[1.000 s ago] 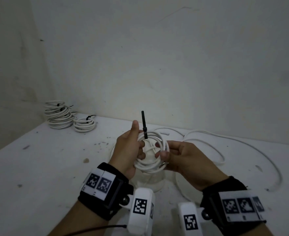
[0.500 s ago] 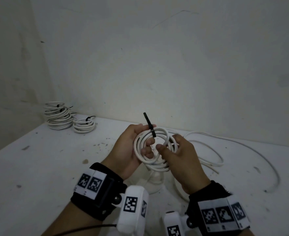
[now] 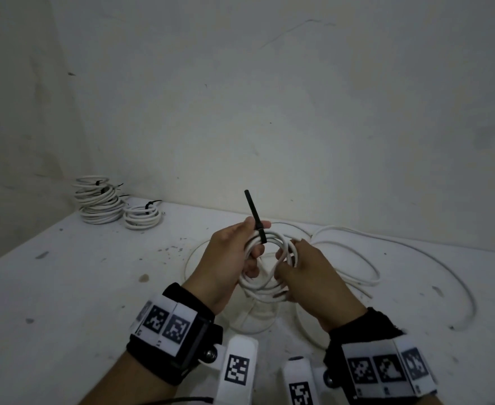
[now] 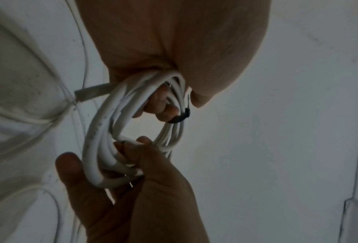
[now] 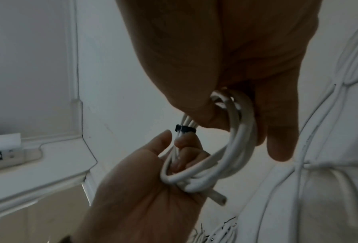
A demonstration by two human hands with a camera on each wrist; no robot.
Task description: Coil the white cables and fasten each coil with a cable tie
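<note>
White speckled table [image 3: 65, 287] (bare wall [image 3: 269, 112])

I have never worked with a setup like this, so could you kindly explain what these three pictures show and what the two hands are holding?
No machine here: a person works bare-handed, wearing one camera on the head and one on each wrist. The wide picture is the head view; the two close-ups look along each hand. The left hand and right hand both grip one white cable coil, with a black cable tie already looped round it, its tail sticking up. On the white table lie loose white cable and, in the far left corner, finished tied coils.
</note>
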